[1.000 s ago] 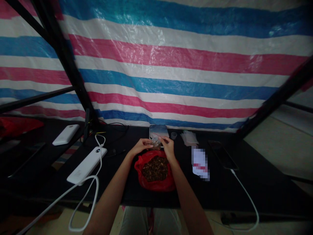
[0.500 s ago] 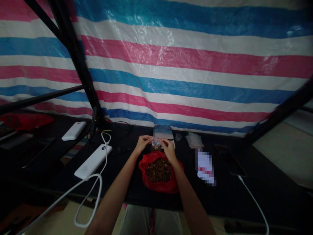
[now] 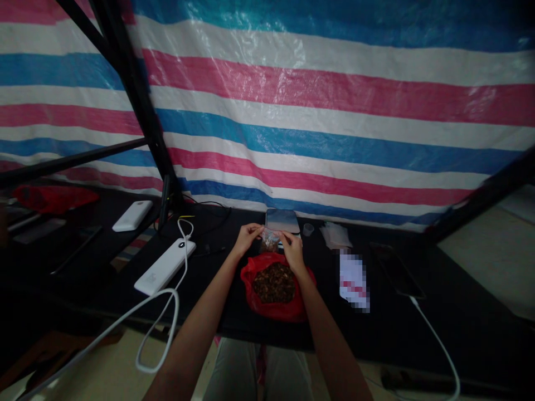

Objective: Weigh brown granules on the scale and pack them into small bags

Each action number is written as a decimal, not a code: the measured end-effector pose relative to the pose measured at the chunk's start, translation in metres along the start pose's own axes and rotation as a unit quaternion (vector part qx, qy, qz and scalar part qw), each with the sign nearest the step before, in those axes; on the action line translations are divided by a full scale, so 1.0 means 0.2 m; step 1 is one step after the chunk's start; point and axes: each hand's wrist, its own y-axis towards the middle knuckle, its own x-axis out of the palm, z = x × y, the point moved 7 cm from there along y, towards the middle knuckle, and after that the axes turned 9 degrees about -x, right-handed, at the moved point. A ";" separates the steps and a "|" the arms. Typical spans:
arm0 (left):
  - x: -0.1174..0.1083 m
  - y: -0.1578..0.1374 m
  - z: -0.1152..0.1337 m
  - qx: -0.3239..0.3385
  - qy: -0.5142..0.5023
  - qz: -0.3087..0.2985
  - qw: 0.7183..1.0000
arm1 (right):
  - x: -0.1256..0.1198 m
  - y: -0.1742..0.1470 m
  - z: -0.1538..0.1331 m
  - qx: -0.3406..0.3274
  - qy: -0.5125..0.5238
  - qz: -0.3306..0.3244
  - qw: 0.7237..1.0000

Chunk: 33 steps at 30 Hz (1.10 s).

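Note:
A small clear zip bag [image 3: 270, 243] with some brown bits in its bottom hangs between my hands. My left hand [image 3: 248, 238] pinches its upper left corner, and my right hand [image 3: 293, 248] pinches the upper right one. Just below and nearer to me sits an open red plastic bag [image 3: 254, 307], its rim folded out around a heap of brown dried pieces [image 3: 273, 283]. Behind the small bag lies a flat scale [image 3: 283, 220], partly covered by my right hand and the bag.
Right of the scale stand a small clear cup [image 3: 308, 229] and a stack of clear bags [image 3: 336, 236]. A blurred-out packet [image 3: 353, 281] and a phone [image 3: 397, 270] on a white cable lie further right. To the left are a white power bank [image 3: 165, 266] with a looping cable and another one [image 3: 132, 215].
The view has shifted slightly, so everything sits a little higher and further right. Both hands still hold the small bag by its top edge, now a bit further apart.

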 end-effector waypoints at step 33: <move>0.06 -0.04 0.01 0.018 0.068 -0.024 0.997 | 0.01 -0.01 0.03 0.004 -0.023 0.007 1.000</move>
